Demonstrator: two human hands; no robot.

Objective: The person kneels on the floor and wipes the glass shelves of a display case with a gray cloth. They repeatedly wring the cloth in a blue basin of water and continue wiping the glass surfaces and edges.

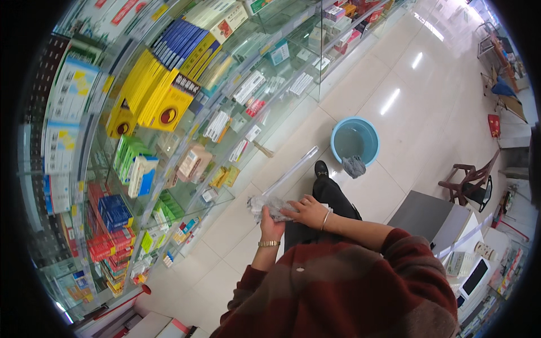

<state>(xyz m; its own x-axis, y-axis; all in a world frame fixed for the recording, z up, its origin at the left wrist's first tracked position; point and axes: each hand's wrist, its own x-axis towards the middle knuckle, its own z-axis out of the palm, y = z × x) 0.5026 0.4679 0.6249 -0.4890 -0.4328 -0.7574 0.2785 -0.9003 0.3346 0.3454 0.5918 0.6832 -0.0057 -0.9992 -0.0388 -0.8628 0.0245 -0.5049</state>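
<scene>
Both hands hold a crumpled grey cloth (272, 208) above my lap and the tiled floor. My left hand (271, 224), wearing a gold watch at the wrist, grips its near side with the thumb on top. From the right, my right hand (312, 212), with a ring and a bangle, presses its fingers on the cloth's other end. Which hand is left or right is judged from the arms' sides. A clear plastic strip (291, 170) extends beyond the cloth. Ahead on the floor stands a light blue basin (377, 141) containing water, with a second grey cloth (354, 166) draped over its rim.
Glass shelves (249, 122) stacked with medicine boxes (169, 105) rise along the left. A grey-topped cabinet (420, 215) stands close at right, with a dark wooden chair (475, 175) beyond it. A white tablet-like device (474, 276) lies on the right counter.
</scene>
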